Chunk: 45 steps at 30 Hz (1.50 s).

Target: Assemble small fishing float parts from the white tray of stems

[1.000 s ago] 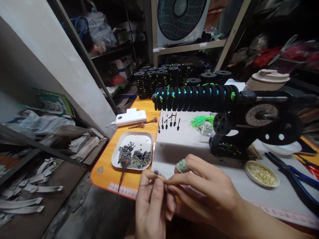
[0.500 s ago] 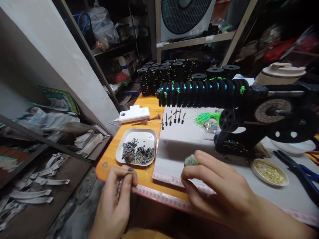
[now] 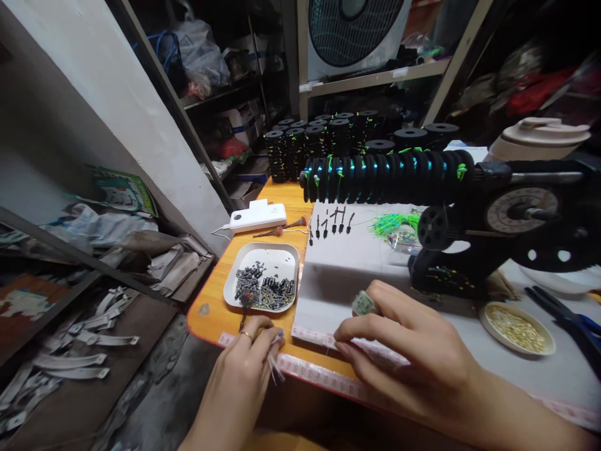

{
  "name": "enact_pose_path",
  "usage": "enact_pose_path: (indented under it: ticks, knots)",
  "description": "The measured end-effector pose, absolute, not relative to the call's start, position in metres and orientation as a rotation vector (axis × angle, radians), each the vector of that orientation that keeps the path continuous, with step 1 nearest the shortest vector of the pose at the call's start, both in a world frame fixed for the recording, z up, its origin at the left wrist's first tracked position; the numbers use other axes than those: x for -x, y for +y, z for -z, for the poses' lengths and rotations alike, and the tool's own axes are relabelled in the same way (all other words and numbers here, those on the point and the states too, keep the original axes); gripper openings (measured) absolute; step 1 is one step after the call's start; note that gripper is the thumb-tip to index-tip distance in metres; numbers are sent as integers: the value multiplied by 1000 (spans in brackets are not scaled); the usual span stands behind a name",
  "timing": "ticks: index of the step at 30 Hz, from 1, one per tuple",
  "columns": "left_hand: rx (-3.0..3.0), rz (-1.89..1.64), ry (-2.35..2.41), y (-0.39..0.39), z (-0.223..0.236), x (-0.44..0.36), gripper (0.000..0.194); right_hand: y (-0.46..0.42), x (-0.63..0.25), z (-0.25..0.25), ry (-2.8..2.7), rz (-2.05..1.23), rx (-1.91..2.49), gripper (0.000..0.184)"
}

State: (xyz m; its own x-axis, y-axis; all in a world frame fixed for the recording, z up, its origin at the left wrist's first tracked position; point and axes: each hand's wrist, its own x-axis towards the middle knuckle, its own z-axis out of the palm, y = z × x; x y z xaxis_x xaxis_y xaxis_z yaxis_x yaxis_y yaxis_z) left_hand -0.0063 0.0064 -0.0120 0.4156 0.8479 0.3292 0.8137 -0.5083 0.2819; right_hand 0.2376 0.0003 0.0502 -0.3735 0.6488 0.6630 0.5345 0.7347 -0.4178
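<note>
My left hand (image 3: 239,382) sits at the front edge of the orange table (image 3: 263,210), fingers pinched on a thin pale strand or small part that I cannot name. It wears a ring. My right hand (image 3: 404,357) rests on the grey mat (image 3: 357,257) near the measuring tape strip (image 3: 323,374), fingertips pinched together, a green-wrapped band on one finger. Just beyond my left hand stands a white tray (image 3: 263,283) with several small dark metal pieces.
A black winding machine (image 3: 474,213) carries a row of black spools (image 3: 389,176) with green line. More spool stacks (image 3: 323,141) stand behind. A white power bank (image 3: 256,217), small dark sinkers (image 3: 331,222), a dish of brass beads (image 3: 516,327), blue pliers (image 3: 570,319) lie about.
My hands came apart: the left swung out to the lower left, then back to the table's front edge. The right hand slid slightly left along the tape strip.
</note>
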Motion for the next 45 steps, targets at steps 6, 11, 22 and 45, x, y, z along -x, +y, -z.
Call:
enact_pose_path:
  ticks: [6,11,22,45]
  knots:
    - [-2603,-649,1440,1,19,19,26,3,-237,-48,-2059,-231,897,14]
    - [-2764,-387,1407,7,18,22,38,2,-238,-49,-2046,-227,918,14]
    - [-1980,-997,1339,14,-13,-6,13,1,-240,-48,-2019,-289,936,14]
    - [-588,-1379,824,-3,-27,-90,24,-3,-237,-52,-1876,-672,968,21]
